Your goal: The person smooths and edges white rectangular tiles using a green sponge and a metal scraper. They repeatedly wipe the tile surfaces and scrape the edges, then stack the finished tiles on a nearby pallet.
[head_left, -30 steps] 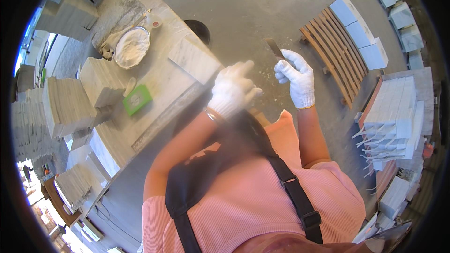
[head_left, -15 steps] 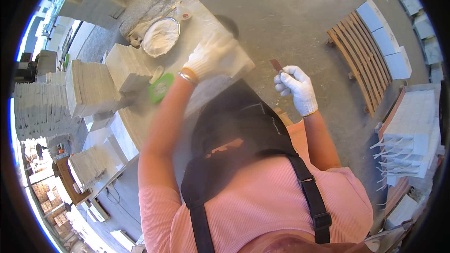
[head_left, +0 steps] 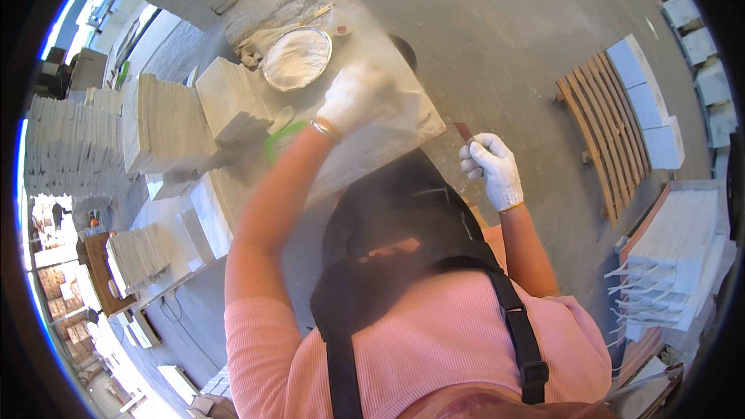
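Pale bench [head_left: 371, 40]: left hand [head_left: 357, 97] blurred near slab [head_left: 403, 114], grip unclear; right hand [head_left: 492, 164], beyond edge, pinches brown strip [head_left: 463, 131].

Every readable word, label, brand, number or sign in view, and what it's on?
No text is readable.
Green box: any print is too blurred to read.
White bottle: red mark, too small to read.
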The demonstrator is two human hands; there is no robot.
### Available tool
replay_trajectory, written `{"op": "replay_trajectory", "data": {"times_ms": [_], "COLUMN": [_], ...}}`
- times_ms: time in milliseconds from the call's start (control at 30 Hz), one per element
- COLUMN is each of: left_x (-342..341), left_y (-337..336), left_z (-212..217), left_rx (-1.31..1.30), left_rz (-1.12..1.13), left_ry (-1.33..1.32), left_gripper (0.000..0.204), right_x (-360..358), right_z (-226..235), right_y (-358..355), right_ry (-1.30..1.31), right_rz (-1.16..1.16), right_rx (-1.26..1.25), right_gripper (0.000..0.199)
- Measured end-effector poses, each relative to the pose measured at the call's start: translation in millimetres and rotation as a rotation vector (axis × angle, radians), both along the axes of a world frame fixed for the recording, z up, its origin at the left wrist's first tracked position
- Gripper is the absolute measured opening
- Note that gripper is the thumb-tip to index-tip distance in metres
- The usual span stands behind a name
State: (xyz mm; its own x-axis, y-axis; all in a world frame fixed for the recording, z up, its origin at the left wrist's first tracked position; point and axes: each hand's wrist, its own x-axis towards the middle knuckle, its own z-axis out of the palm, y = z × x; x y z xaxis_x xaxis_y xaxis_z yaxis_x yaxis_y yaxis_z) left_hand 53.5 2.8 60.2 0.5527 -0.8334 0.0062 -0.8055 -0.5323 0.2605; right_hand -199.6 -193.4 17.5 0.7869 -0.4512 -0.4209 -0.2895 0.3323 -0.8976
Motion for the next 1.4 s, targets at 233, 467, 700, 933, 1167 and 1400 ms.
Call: {"op": "replay_trajectory", "data": {"times_ms": [233,467,700,933,1167,1400], "left_x": [-9,1,8,10,9,-12], "left_y": [22,31,40,39,39,49], "left_z": [12,-7,-21,-36,-30,-31], "left_rx": [-0.235,-0.384,-0.297,-0.382,-0.357,-0.301], "left_rz": [-0.158,-0.161,-0.087,-0.087,-0.088,0.002], "left_ry": [0.05,-0.075,-0.121,-0.154,-0.114,-0.158], "left_gripper": [0.013,0.014,0.018,0.022,0.024,0.026], "right_x": [23,90,150,132,122,107], "right_z": [21,56,55,64,59,71], "right_y": [-19,-20,5,-8,-8,-23], "right_ry": [-0.138,-0.24,-0.307,-0.176,-0.26,-0.058], "right_rz": [0.127,0.458,0.788,0.842,0.722,0.573], "right_rx": [-0.203,-0.506,-0.577,-0.615,-0.594,-0.386], "right_gripper": [0.016,0.022,0.026,0.03,0.022,0.025]}}
